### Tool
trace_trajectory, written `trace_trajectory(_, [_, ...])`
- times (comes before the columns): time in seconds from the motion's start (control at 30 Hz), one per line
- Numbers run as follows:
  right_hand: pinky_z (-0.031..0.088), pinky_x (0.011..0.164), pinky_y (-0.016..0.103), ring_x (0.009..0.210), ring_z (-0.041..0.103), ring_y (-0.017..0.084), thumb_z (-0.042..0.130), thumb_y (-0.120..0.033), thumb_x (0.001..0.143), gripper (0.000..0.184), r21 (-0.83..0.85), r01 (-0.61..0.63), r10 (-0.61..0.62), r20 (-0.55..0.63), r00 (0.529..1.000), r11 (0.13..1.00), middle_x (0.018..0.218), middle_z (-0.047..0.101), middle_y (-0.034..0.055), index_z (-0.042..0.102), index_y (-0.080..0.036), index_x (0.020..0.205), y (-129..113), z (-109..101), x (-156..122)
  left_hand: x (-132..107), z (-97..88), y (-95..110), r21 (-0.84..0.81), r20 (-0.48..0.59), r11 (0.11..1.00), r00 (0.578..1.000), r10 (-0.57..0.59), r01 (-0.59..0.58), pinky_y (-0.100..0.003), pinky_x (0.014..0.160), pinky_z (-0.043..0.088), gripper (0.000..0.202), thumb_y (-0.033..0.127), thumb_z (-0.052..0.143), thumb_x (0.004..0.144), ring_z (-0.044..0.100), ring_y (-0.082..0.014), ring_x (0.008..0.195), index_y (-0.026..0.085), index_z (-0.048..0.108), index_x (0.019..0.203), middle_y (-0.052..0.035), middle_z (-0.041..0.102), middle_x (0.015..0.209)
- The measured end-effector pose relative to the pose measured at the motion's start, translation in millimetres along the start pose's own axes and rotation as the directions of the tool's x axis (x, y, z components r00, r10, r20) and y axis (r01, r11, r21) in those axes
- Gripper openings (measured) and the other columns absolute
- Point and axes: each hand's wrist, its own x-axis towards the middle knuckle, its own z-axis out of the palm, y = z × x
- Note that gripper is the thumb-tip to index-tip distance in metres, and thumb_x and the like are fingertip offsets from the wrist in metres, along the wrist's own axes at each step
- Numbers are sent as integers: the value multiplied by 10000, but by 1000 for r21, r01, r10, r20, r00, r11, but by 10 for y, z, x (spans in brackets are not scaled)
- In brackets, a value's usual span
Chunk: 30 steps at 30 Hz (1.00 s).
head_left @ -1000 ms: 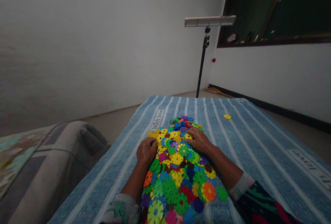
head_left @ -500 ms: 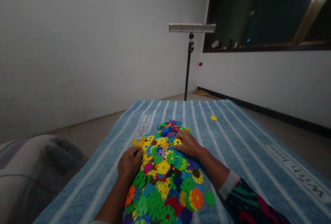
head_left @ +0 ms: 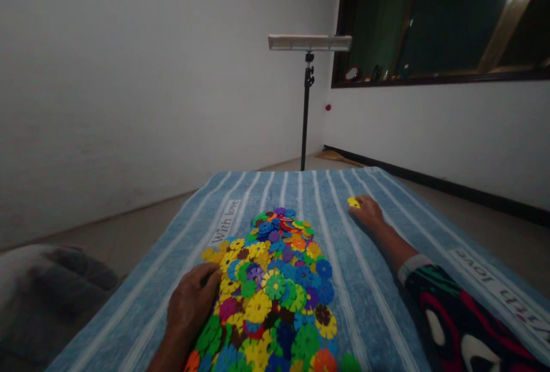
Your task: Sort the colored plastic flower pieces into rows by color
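Observation:
A long heap of multicoloured plastic snowflake discs (head_left: 258,306) lies on the blue striped cloth. My left hand (head_left: 193,297) rests at the heap's left edge, its fingers loosely curled and the thumb apart from the forefinger; nothing shows in it, though the fingertips are partly hidden by discs. Out to the right of the heap, my right hand (head_left: 368,211) is closed with its fingertips on a yellow snowflake disc (head_left: 353,202), low over the cloth. Whether one or two yellow discs are under those fingers, I cannot tell.
The blue striped cloth (head_left: 172,269) covers the table and carries "With love" lettering. Beyond its far edge stands a black stand (head_left: 305,125) with a flat light panel (head_left: 309,43) on top. A grey draped bundle (head_left: 51,303) lies at the left.
My right hand has left the heap and moved right to where a lone yellow snowflake disc lay, with yellow now at its fingertips. My left hand stays by the heap. The view has shifted slightly.

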Motion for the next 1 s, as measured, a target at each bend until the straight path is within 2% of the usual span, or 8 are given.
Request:
trace_trajectory(0.1, [398,767,290,918,578,222,615,-318,764,274,-54,-24,24,10,1000,998,970,661,106,689,-137,956,146,64,165,2,4,-27,-3,2,1000,1000,-24,24,-310,827,541,400,521,477,723,689,-249,941,239,745,814,-43,764,993])
trace_trajectory(0.33, [398,801,278,952,600,212,607,-317,784,303,-115,-26,31,42,999,993,1040,691,114,702,-148,1016,257,285,368,14,61,-132,-11,-19,997,996,-83,83,-390,923,527,435,566,476,681,683,-291,977,253,746,815,-49,761,1017])
trace_trajectory(0.57, [427,897,302,1091,601,240,613,-351,792,457,-112,16,-11,50,999,994,1201,672,122,649,-174,1212,362,318,357,16,63,-158,-2,-38,999,998,-51,51,-387,899,543,378,542,501,690,686,-293,962,269,743,785,-32,767,985])
trace_trajectory(0.7, [442,883,294,1069,617,235,628,-339,776,483,-96,20,-15,50,999,995,1187,681,111,643,-163,1225,403,301,342,-6,56,-132,-1,-53,999,998,-43,43,-352,849,558,372,536,509,695,690,-279,941,261,739,793,-32,767,969])
trace_trajectory(1.0, [439,845,304,1019,623,235,615,-325,789,421,-101,-7,9,24,1000,995,1134,694,108,670,-164,1174,405,329,346,-27,66,-110,-30,-46,997,996,-76,74,-347,864,547,403,554,503,695,685,-275,968,243,736,804,-45,762,986])
